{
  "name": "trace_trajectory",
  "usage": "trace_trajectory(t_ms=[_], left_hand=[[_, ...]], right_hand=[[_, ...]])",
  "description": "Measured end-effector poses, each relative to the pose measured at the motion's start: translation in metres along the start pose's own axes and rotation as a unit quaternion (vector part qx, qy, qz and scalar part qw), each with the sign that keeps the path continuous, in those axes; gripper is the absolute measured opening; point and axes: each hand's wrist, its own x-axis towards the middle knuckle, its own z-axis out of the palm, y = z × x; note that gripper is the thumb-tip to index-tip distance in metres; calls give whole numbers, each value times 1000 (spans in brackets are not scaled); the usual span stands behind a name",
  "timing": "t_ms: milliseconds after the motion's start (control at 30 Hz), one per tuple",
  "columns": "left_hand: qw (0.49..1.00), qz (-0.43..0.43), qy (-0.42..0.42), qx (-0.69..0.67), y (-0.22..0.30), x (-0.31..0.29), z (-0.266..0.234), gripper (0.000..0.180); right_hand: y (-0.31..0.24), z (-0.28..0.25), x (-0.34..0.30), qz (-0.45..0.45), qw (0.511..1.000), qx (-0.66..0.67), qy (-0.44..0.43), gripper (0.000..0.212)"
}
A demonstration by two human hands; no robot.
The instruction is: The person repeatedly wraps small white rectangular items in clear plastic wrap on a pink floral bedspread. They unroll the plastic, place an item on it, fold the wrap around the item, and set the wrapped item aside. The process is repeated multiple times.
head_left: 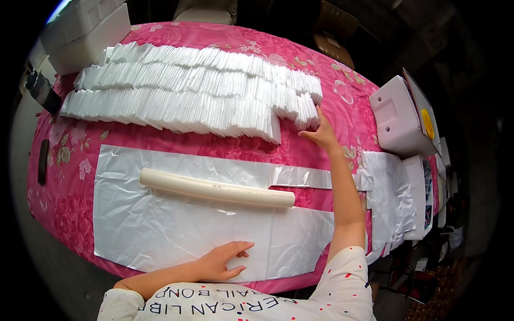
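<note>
My right hand (323,134) reaches far forward to the right end of the rows of white folded packets (182,80). Its thumb and fingers are spread, with the fingertips at the last packets of the middle row; whether they touch is hard to see. Near the front edge, my left hand (220,263) rests over the flat, whitish plastic sheet (128,214), fingers apart and nothing in them. Across the sheet lies a cream plastic pipe (214,191), between my hands and the packets.
A pink floral cloth (69,214) covers the table. White foam boxes stand at the back left (88,40) and right (393,115). More plastic sheeting (391,192) hangs at the right edge. A dark bottle (43,91) and a dark bar (43,162) are at left.
</note>
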Motion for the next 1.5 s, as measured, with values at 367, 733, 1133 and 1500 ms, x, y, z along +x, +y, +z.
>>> trace_trajectory(t_ms=[367, 733, 1133, 1500], left_hand=[[1000, -14, -3, 10, 0, 0, 1, 57], [1000, -23, -10, 15, 0, 1, 0, 53], [999, -44, -15, 11, 1, 1, -1, 50], [1000, -22, -14, 2, -1, 1, -1, 50]], right_hand=[[0, 40, 10, 49, 983, -84, 158, 87], [24, 5, -3, 91, 989, 106, 48, 65], [14, -15, 24, 84, 995, -54, -11, 41], [6, 8, 17, 49, 991, -95, 79, 55]])
